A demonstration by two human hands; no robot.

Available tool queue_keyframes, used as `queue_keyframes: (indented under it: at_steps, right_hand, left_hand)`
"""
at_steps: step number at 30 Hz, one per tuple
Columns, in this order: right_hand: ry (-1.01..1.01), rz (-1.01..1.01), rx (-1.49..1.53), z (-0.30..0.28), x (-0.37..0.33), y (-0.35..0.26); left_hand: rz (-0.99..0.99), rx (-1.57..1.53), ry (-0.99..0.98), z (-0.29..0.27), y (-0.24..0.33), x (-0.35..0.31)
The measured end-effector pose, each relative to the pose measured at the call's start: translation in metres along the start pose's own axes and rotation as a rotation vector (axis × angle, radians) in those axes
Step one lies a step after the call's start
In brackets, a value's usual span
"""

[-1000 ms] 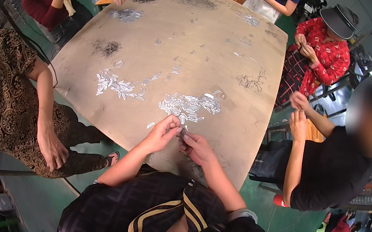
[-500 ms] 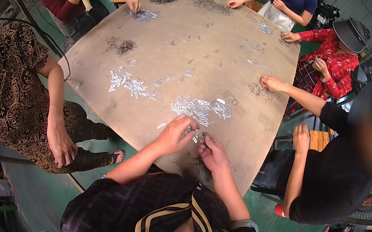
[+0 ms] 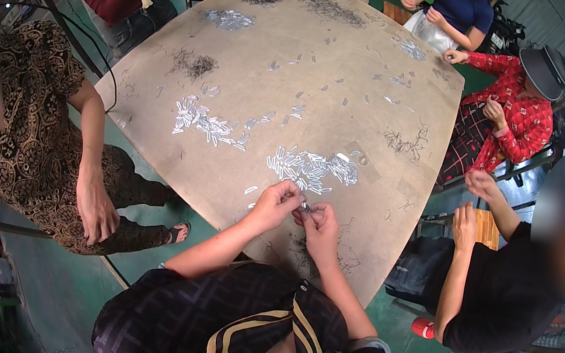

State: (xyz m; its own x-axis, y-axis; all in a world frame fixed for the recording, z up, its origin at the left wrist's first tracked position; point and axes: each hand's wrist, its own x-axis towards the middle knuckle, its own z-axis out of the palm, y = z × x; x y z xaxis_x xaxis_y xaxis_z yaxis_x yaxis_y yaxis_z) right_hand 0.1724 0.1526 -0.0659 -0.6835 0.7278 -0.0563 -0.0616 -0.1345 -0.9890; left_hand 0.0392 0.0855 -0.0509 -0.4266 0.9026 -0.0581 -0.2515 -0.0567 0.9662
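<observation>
My left hand (image 3: 276, 205) and my right hand (image 3: 321, 229) meet over the near side of the table, fingertips pinched together. Between them shows a small silver metal piece (image 3: 303, 206), held by the left fingertips. Whatever the right fingertips pinch against it is dark and too small to make out. Just beyond my hands lies a pile of small, slim, shiny silver pieces (image 3: 310, 168). Partly hidden below my right hand is a tangle of thin dark wire pieces (image 3: 300, 256).
The brown table (image 3: 231, 78) carries another silver pile (image 3: 205, 125), dark wire heaps (image 3: 193, 64) and scattered pieces. A person in patterned clothes (image 3: 44, 129) stands at left; a person in black (image 3: 496, 287) sits at right. Others sit around the far edges.
My hands, apart before, have come together at the fingertips, the left lifting off the loose silver pieces. The person in black at right has drawn a hand back from the wire heap.
</observation>
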Motion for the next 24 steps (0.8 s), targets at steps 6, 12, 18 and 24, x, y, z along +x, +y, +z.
queue_keyframes:
  at_steps: [6,12,18,24]
  right_hand:
    - [-0.046,-0.031,-0.252,0.001,-0.005,-0.011]
    - [-0.05,-0.048,-0.254,-0.007,-0.002,-0.006]
    - [-0.084,-0.042,-0.246,-0.007,-0.005,-0.007]
    - [-0.084,-0.041,-0.263,-0.027,0.003,0.02]
  left_hand:
    - [0.005,0.112,-0.019,0.002,0.002,-0.007]
    - [0.044,0.288,-0.01,0.002,0.008,-0.01]
    - [0.032,0.196,0.013,0.008,0.007,-0.011]
    - [0.16,0.27,0.038,0.007,0.009,-0.018]
